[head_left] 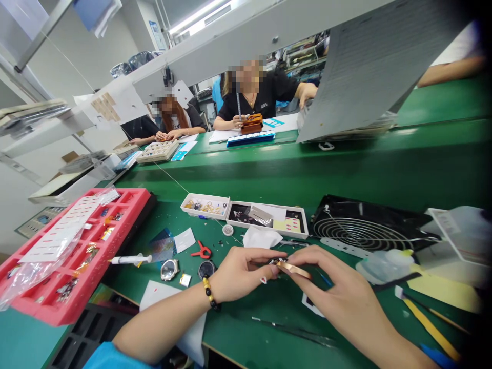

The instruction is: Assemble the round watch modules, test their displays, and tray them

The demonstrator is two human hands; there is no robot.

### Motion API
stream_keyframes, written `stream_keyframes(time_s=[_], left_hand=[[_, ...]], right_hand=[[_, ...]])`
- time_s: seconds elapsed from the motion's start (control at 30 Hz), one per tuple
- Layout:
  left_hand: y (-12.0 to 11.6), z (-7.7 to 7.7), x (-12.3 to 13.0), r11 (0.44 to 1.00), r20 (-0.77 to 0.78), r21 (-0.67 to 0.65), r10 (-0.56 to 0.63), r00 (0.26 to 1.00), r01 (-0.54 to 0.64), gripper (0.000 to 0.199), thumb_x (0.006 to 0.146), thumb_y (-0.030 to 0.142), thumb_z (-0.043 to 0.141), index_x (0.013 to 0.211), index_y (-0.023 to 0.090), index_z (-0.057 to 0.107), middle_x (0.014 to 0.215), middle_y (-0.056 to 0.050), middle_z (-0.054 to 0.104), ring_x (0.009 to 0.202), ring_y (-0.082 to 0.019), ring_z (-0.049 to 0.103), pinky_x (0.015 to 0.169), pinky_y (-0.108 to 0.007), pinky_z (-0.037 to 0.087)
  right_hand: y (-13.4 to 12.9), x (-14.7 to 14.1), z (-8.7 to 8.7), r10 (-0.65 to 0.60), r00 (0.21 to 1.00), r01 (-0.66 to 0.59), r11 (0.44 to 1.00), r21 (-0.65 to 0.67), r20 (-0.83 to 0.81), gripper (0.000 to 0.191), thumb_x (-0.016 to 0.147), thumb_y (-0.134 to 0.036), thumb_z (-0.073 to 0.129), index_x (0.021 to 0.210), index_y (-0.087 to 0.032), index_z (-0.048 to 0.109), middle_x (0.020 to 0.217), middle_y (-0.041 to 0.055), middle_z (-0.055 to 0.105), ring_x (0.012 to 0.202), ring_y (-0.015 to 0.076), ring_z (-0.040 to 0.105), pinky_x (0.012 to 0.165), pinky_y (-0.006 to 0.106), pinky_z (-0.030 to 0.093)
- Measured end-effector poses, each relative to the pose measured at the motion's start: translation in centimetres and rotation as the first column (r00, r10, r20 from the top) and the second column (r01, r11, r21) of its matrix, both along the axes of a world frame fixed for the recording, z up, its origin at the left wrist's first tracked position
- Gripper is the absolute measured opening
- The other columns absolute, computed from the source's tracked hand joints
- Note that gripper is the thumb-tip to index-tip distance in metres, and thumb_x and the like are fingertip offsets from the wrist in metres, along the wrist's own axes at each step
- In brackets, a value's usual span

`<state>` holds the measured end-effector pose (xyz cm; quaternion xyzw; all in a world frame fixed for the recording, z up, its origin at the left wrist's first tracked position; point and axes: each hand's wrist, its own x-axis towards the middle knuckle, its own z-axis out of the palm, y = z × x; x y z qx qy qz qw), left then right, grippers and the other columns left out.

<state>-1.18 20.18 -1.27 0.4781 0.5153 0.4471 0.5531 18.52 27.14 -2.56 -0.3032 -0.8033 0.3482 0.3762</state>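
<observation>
My left hand (240, 274) is closed, thumb and fingers pinching a small dark watch part (277, 261). In my right hand (340, 287), a gold-coloured watch case (296, 270) is gripped edge-on between thumb and fingers. The two pieces meet or nearly meet; their inner faces are hidden. Left of my hands lie a silver round watch (169, 269), a dark round watch (206, 269), a small battery-like piece (185, 279) and a red clamp (201, 250). Tweezers (294, 330) rest on the green bench below my hands.
A pink foam tray (132, 197) of parts stands left, near a syringe (130, 259). Two white boxes (265, 220) hold small parts. A black fan (357, 225) and a plastic bottle (388, 264) stand right. Several people (269, 92) sit across the bench.
</observation>
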Motion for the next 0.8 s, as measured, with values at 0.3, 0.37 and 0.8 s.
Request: stream_keyframes(time_s=[0.3,0.37,0.8], left_hand=[[0.02,0.11,-0.19,1.0,-0.004,-0.01,-0.006,1.0,0.006,0.062,0.083,0.057,0.078,0.127,0.014,0.074,0.111,-0.014,0.078,0.092,-0.025,0.074,0.089,-0.036,0.059],[0.03,0.04,-0.2,1.0,-0.003,-0.013,-0.008,1.0,0.008,0.062,0.083,0.057,0.078,0.128,0.014,0.074,0.111,-0.014,0.078,0.093,-0.025,0.074,0.089,-0.035,0.059],[0.03,0.1,-0.23,1.0,-0.009,0.004,-0.01,1.0,0.01,0.061,0.084,0.057,0.078,0.126,0.012,0.074,0.111,-0.016,0.078,0.092,-0.024,0.074,0.088,-0.033,0.058]], right_hand=[[0.01,0.25,-0.24,0.022,1.0,-0.021,1.0,-0.012,0.01,0.018,0.1,-0.04,0.063,0.088,-0.027,0.067,0.089,0.0029,0.069,0.08,0.0213,0.067,0.063,0.03,0.052],[-0.01,0.2,-0.16,0.016,1.0,-0.016,1.0,-0.007,0.008,0.019,0.1,-0.041,0.063,0.087,-0.026,0.067,0.088,0.0037,0.07,0.079,0.0222,0.067,0.063,0.031,0.052],[-0.01,0.06,-0.28,0.016,1.0,-0.016,1.0,0.003,0.005,0.016,0.099,-0.038,0.064,0.088,-0.027,0.066,0.089,0.0008,0.069,0.08,0.0208,0.067,0.067,0.031,0.052]])
